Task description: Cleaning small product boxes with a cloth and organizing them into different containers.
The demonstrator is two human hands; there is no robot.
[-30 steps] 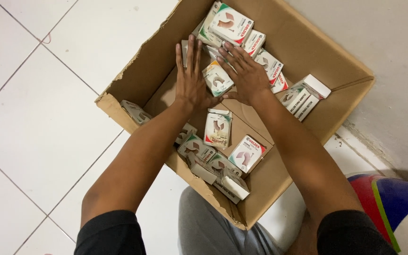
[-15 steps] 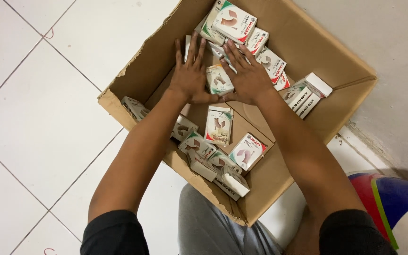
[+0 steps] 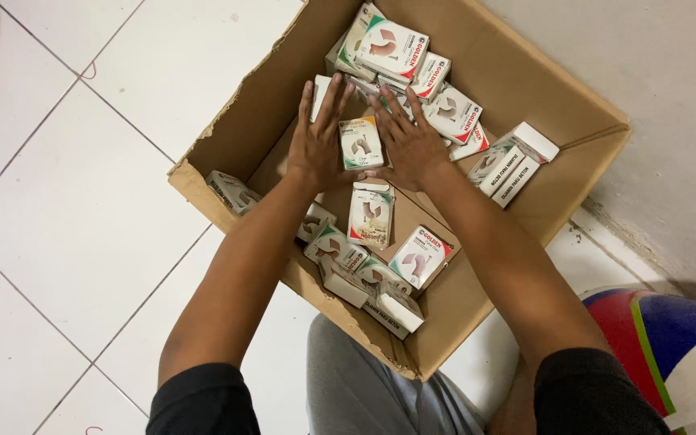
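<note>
Both my hands reach into an open cardboard box (image 3: 525, 72) on the floor. My left hand (image 3: 316, 137) and my right hand (image 3: 411, 141) lie flat with fingers spread, pressing from either side against one small white packet (image 3: 361, 142) between them. Several similar small white packets with green and red corners lie scattered in the box: a pile at the far end (image 3: 392, 48), two standing at the right wall (image 3: 509, 165), one loose just below my hands (image 3: 370, 213), and a cluster along the near edge (image 3: 364, 278).
The cardboard box sits on white floor tiles (image 3: 66, 209) next to a grey wall (image 3: 670, 97). A red, blue and green ball (image 3: 670, 346) lies at the lower right. My grey-trousered knee (image 3: 364, 395) is just below the box's near corner.
My hands have drawn slightly closer together around the small packet in the middle. The other packets have not moved.
</note>
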